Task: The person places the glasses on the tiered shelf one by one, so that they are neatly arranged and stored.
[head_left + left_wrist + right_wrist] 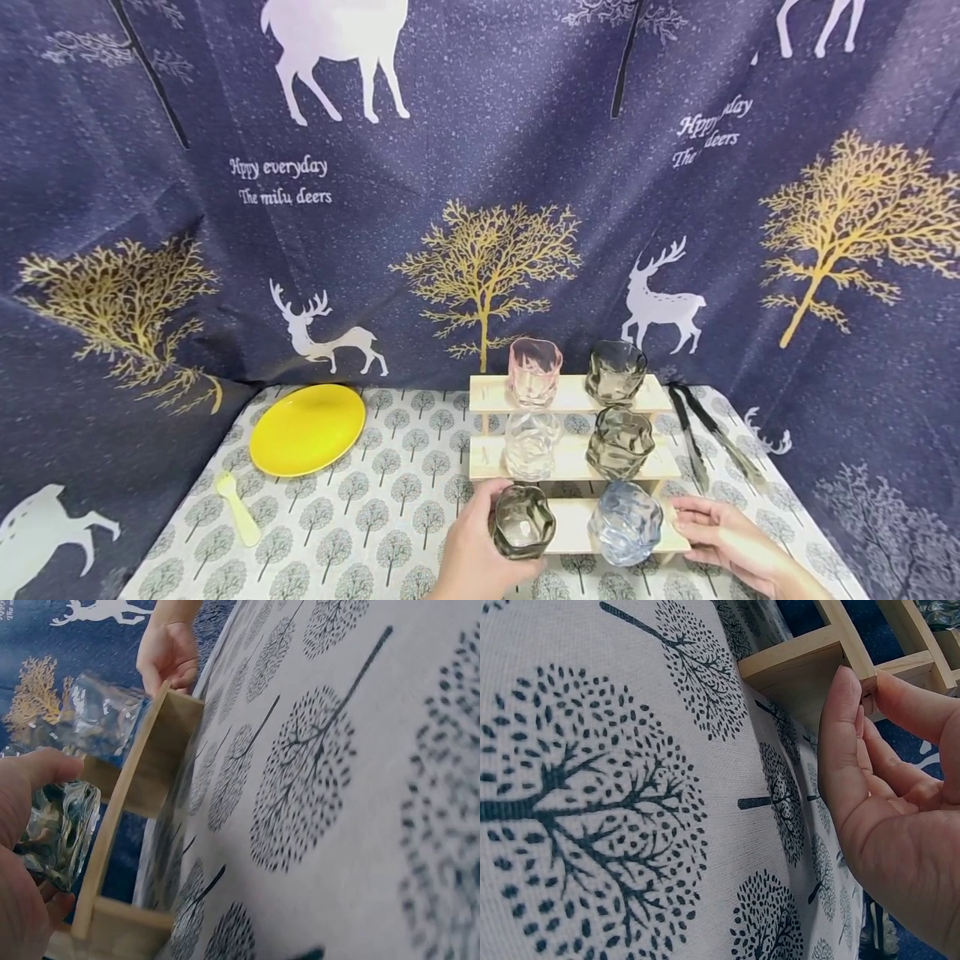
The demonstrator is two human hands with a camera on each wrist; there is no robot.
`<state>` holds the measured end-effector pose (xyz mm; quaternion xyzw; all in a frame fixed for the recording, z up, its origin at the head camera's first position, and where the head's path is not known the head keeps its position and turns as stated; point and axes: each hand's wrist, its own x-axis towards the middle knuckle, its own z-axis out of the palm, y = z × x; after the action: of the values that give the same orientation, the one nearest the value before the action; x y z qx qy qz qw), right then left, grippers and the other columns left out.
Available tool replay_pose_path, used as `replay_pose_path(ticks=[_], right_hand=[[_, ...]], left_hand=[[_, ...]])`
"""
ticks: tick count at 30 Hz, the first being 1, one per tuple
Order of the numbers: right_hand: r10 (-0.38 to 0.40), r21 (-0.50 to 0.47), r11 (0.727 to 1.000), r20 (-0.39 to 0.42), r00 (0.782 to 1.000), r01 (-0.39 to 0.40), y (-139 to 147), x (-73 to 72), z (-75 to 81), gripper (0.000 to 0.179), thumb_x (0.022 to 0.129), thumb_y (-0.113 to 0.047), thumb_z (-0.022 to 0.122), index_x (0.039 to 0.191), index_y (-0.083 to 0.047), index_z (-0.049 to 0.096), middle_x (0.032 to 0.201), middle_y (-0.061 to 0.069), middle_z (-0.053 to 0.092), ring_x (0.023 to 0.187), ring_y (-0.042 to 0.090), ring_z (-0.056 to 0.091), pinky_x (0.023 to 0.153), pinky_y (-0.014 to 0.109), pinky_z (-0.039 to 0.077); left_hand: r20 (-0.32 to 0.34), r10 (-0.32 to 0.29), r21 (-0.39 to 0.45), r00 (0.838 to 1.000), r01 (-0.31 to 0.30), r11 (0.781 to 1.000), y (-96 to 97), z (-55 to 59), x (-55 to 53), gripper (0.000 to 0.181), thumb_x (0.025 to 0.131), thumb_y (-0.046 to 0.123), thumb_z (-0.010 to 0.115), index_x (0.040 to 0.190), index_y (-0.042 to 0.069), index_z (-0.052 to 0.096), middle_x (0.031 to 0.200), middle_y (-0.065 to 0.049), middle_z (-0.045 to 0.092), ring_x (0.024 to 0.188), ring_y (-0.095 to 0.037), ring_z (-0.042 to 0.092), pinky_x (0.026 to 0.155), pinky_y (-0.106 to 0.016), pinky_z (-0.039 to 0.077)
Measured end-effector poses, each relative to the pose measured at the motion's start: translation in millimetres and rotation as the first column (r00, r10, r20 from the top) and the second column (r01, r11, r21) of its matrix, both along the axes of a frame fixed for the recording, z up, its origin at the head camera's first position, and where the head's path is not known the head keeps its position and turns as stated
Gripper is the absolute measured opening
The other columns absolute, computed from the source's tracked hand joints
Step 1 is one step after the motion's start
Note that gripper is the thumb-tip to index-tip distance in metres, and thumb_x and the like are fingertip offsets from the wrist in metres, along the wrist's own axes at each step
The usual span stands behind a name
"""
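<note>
A three-tier wooden stand [573, 525] bears wavy drinking glasses. My left hand [480, 546] grips a smoky dark glass [523, 522] at the left end of its lowest tier; whether the base touches the wood is hidden. Thumb and fingers wrap that glass [64, 832] in the left wrist view. On the same tier, to the right, sits a blue glass [628, 523]. With thumb and fingertips, my right hand [900, 802] pinches the right end of the lowest board [851, 645]. A clear glass [532, 446] and a smoky glass [621, 442] occupy the middle tier.
On the top tier are a pink glass [535, 372] and a dark grey glass [617, 372]. A yellow plate [307, 430] and pale yellow fork [238, 508] lie left. Dark tongs [720, 442] lie right of the stand. Patterned fabric [480, 150] hangs behind the table.
</note>
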<state>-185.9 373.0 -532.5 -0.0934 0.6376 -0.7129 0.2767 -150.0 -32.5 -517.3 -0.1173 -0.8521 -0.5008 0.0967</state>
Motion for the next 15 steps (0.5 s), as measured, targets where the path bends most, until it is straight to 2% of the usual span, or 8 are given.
replay_pose_path(ticks=[5, 15], right_hand=[[0.007, -0.011, 1.0, 0.011, 1.0, -0.007, 0, 0.9, 0.0, 0.036, 0.108, -0.005, 0.05, 0.144, 0.0, 0.053, 0.122, 0.005, 0.069, 0.103, 0.019, 0.07, 0.086, 0.033, 0.06], [0.013, -0.006, 1.0, 0.014, 1.0, -0.013, 1, 2.2, -0.1, 0.037, 0.108, -0.005, 0.05, 0.145, 0.001, 0.052, 0.123, 0.005, 0.068, 0.104, 0.02, 0.069, 0.087, 0.033, 0.06]], left_hand=[[-0.012, 0.032, -0.024, 0.999, -0.033, 0.999, 10.8, -5.8, -1.2, 0.1, 0.052, 0.033, 0.103, 0.138, 0.035, 0.051, 0.119, 0.015, 0.062, 0.107, -0.015, 0.06, 0.089, -0.048, 0.05], [0.022, 0.086, -0.033, 0.996, -0.085, 0.996, 21.2, -8.1, -1.3, 0.101, 0.052, 0.035, 0.102, 0.139, 0.037, 0.049, 0.119, 0.012, 0.066, 0.106, -0.017, 0.058, 0.085, -0.045, 0.052]])
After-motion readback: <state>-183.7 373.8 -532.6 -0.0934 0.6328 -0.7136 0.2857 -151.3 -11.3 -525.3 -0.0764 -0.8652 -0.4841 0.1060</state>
